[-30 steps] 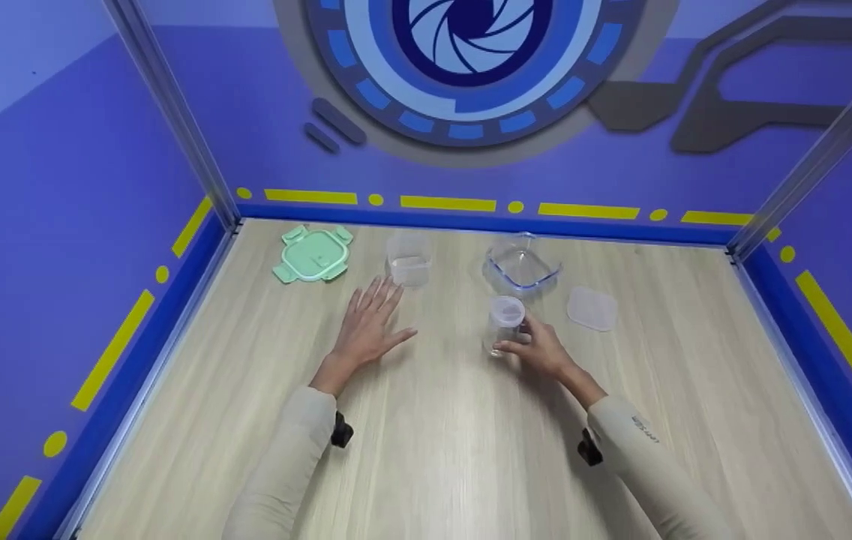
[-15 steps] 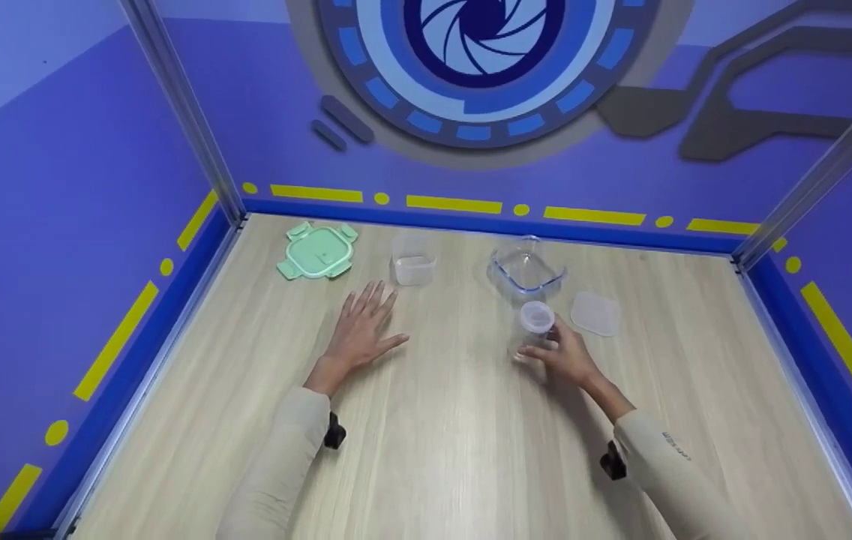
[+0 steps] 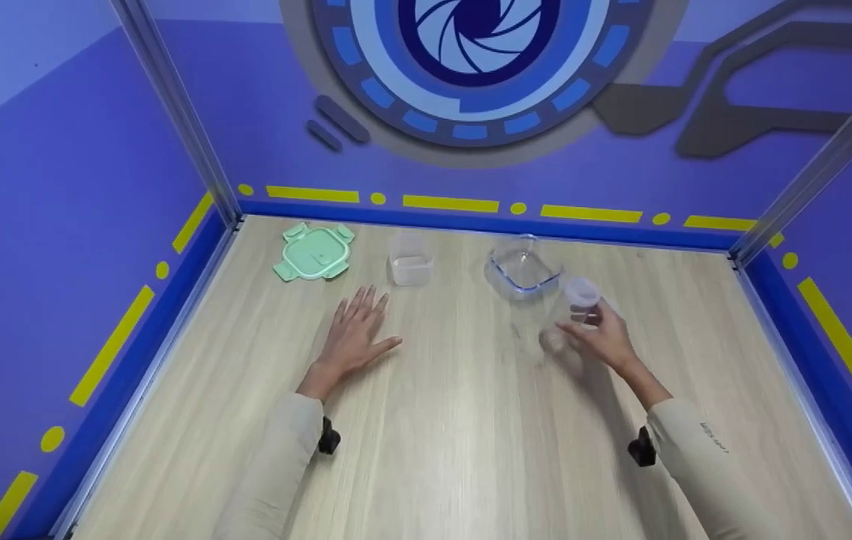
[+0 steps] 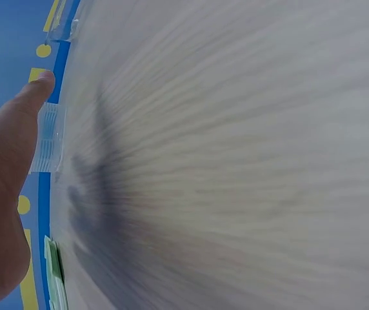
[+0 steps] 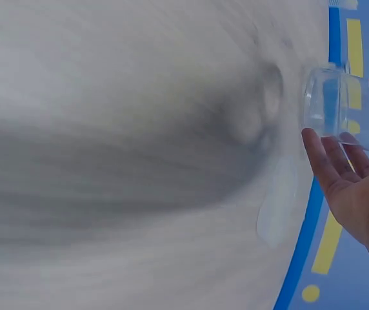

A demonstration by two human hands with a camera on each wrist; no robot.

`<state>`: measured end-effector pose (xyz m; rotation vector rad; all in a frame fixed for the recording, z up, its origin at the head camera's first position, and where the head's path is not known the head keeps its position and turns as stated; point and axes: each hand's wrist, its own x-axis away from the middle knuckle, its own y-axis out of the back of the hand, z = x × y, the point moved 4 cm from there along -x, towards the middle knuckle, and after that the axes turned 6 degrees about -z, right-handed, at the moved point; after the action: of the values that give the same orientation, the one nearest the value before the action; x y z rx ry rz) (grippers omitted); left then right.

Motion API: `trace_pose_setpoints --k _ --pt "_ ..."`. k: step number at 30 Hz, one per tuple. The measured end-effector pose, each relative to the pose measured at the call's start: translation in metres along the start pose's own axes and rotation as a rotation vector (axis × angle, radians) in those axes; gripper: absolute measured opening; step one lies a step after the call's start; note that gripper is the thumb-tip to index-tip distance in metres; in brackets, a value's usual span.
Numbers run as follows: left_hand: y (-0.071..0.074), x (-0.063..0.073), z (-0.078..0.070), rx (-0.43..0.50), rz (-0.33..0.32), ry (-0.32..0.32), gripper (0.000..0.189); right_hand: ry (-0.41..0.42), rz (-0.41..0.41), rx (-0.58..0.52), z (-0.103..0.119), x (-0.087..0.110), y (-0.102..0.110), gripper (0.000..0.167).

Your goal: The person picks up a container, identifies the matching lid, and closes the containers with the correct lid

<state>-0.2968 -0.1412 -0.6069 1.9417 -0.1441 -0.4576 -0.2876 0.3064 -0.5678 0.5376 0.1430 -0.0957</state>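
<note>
My right hand (image 3: 610, 337) grips a clear cylindrical jar (image 3: 562, 319) with a pale translucent lid, thumb on one side and fingers on the other. The jar leans with its top to the right, and the right wrist view shows its base raised off the table. Below it in that view lies a flat translucent square lid (image 5: 278, 203), which the hand and jar cover in the head view. My left hand (image 3: 351, 337) is spread palm down with straight fingers and holds nothing. Its fingertips point toward a small clear plastic container (image 3: 410, 264).
A green square lid (image 3: 316, 253) with corner flaps lies at the back left. A clear square container (image 3: 523, 271) with a bluish rim stands at the back, right of the middle. Blue-purple walls (image 3: 463, 176) bound the wooden table (image 3: 441, 435) at the back and sides.
My right hand has carried the jar to the right and lifted it, and the jar has gone from upright to tilted. My left hand has drawn slightly back and left, still spread.
</note>
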Motion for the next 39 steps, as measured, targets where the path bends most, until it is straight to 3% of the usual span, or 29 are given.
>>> trace_pose_setpoints --k 7,19,29,39 --pt "0.000 0.002 0.007 -0.001 0.046 0.043 0.091 -0.051 -0.018 0.025 -0.015 -0.006 0.032 0.058" --pt "0.002 0.007 0.010 0.000 0.021 0.043 0.088 -0.110 -0.097 0.163 -0.037 -0.010 0.083 0.065" --pt "-0.001 0.006 0.010 -0.008 0.034 0.041 0.088 -0.163 -0.175 0.155 -0.040 -0.024 0.121 0.066" --pt "0.001 0.007 0.005 0.003 0.063 0.049 0.091 -0.242 -0.258 0.243 -0.060 -0.019 0.137 0.060"
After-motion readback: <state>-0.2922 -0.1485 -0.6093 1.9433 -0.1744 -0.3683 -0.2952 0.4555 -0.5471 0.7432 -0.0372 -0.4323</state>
